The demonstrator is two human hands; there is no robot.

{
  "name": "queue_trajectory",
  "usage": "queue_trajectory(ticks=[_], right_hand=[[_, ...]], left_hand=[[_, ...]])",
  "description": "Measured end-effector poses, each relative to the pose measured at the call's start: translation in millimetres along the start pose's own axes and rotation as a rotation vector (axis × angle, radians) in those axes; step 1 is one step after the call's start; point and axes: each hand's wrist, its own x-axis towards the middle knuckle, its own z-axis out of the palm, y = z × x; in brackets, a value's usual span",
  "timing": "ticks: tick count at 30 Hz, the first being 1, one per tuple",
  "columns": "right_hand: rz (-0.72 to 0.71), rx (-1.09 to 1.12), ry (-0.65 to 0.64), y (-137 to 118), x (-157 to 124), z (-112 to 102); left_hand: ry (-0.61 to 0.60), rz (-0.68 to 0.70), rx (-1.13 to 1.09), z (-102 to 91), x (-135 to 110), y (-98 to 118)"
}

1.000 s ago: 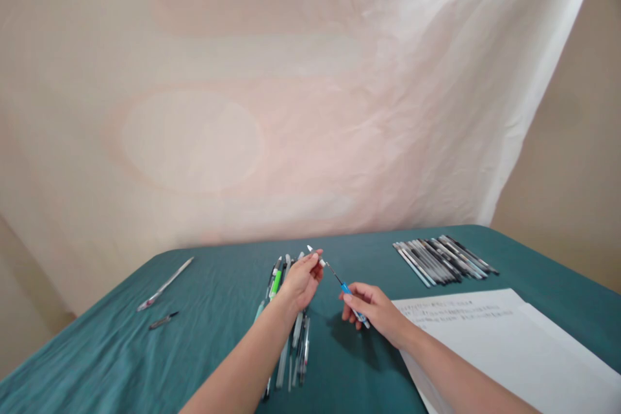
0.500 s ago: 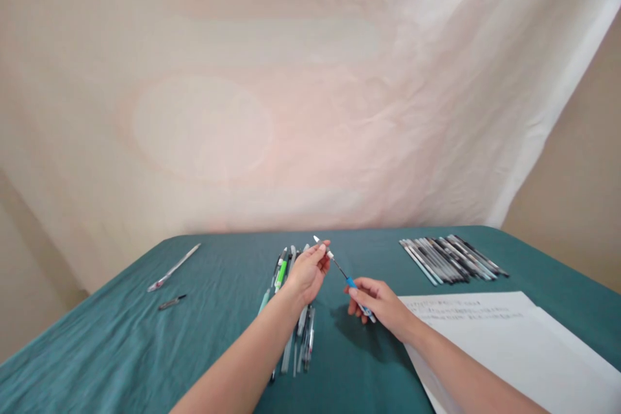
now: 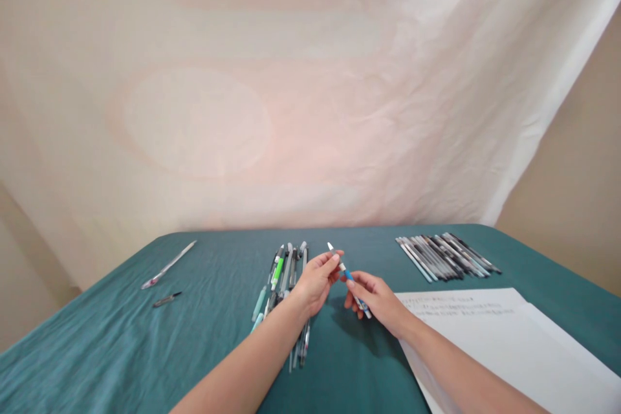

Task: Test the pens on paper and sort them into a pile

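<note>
Between both hands is a pen with a blue and white barrel (image 3: pixel 359 302) and a dark front part ending in a white tip (image 3: pixel 331 247). My left hand (image 3: pixel 317 281) pinches the front part near that tip. My right hand (image 3: pixel 376 301) is closed around the barrel, fingers curled under it. The two parts meet in the small gap between my hands, with little or no bare refill showing. Beneath and left of my left forearm lies a bunch of pens (image 3: pixel 286 272), one with a bright green section (image 3: pixel 277 273); my arm hides part of it.
Many slim pens or refills (image 3: pixel 446 257) lie side by side at the back right. White paper sheets (image 3: pixel 504 349) with handwritten lines lie under my right forearm. On the left are a long pen-like item (image 3: pixel 169 265) and a short dark piece (image 3: pixel 167 299) on green cloth (image 3: pixel 107 343).
My left hand has moved right and down toward my right hand. The thin refill that showed between the pen's two parts is now covered as they come together.
</note>
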Motion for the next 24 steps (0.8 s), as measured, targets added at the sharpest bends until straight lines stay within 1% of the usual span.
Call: queue_trajectory(ticks=[10,17,24], right_hand=[[-0.019,-0.006,0.018,1.9,-0.6,0.2],[0.01,0.012,0.034,1.9,0.5,0.7],[0.007,-0.001,0.079,4.1,2.5,1.0]], left_hand=[[-0.008,0.009,0.022,-1.2,-0.3,-9.9],[-0.007,0.04,0.03,-0.5,-0.5,-16.6],[0.026,0.09,0.133,-2.5,0.6,-17.7]])
